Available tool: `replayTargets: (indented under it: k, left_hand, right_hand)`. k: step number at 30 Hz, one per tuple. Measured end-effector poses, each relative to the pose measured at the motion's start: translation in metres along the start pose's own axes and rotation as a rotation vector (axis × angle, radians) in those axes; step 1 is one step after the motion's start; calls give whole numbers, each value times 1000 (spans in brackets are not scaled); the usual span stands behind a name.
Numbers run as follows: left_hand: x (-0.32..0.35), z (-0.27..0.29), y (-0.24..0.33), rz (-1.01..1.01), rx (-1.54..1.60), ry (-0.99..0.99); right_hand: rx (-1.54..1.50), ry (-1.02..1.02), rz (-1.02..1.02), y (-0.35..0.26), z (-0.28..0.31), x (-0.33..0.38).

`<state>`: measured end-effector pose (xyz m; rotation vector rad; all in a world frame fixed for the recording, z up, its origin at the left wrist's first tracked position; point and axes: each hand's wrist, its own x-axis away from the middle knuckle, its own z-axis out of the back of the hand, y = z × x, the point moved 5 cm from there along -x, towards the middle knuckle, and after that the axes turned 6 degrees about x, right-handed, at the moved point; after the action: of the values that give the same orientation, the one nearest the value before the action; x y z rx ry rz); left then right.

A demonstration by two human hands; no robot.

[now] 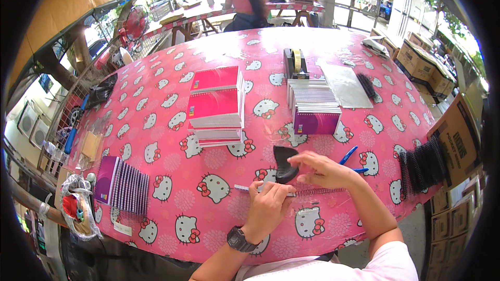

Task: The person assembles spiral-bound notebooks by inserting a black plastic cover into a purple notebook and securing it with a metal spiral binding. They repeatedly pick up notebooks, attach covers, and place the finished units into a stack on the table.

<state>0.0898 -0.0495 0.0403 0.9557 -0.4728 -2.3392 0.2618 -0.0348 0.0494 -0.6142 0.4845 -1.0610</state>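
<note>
My left hand [268,203] is closed on a thin notebook, seen nearly edge-on, with its white edge [242,188] showing to the left of the fingers. A dark reddish spiral coil [325,191] runs along the same line, to the right of that hand. My right hand [325,170] hovers just above the coil, fingers apart and pointing left. Its fingertips reach the side of a black curved piece [284,164], whose exact kind I cannot make out; contact is unclear. Two blue pens [348,155] lie beyond my right wrist.
Stacks of pink notebooks [216,105] and purple notebooks [316,122] stand ahead. Another purple stack [122,184] sits left. A tape dispenser [296,64], white sheets [346,87], black coils [423,164] and cardboard boxes [458,135] are around. Another person [245,0] sits beyond.
</note>
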Motion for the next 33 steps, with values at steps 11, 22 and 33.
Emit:
replayTargets:
  k: [11,22,33]
  left_hand:
    - [-10,10,0,-46,127,3]
    - [0,1,-10,-42,10,-150]
    - [3,18,-30,-33,-46,-43]
  right_hand:
    - [442,-56,109,34,-31,-42]
    - [53,180,36,32,-12,-24]
    - [-664,-187,152,16,-24,12]
